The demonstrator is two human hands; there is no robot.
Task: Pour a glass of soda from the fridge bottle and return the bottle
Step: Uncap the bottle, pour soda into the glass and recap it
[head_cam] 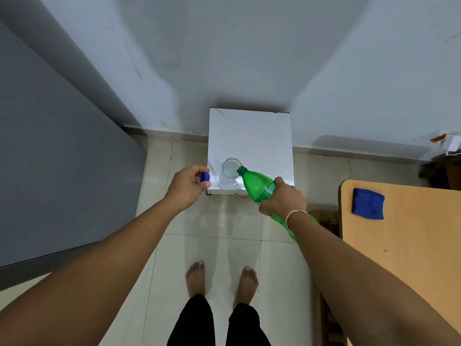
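From the head camera, both bare forearms reach up from the lower corners toward the middle of the frame. The right hand [283, 197], just right of centre, has its fingers wrapped round the body of one green bottle [259, 187]. The bottle is tilted, its open neck pointing up-left and lying at the rim of one clear glass [230, 167]; its base runs down-right behind the wrist. A thin bracelet [296, 213] circles that wrist. Whether liquid is flowing cannot be told.

The left hand [188, 187], left of centre, is curled, with one blue cap [205, 177] pinched between thumb and fingertips. The cap sits just beside the left edge of a small white table [249, 136], level with the glass.

The glass stands upright on the near left part of the white table, which fills the centre of the frame and backs against a pale wall [224, 46].

At the left edge runs one large grey fridge [50, 158] with its door closed. At the right edge is one wooden table [404, 245], and on its upper left corner lies one blue cloth [368, 204].

At bottom centre two bare feet [195, 277] stand on a tiled floor [224, 245], with dark trouser legs below.
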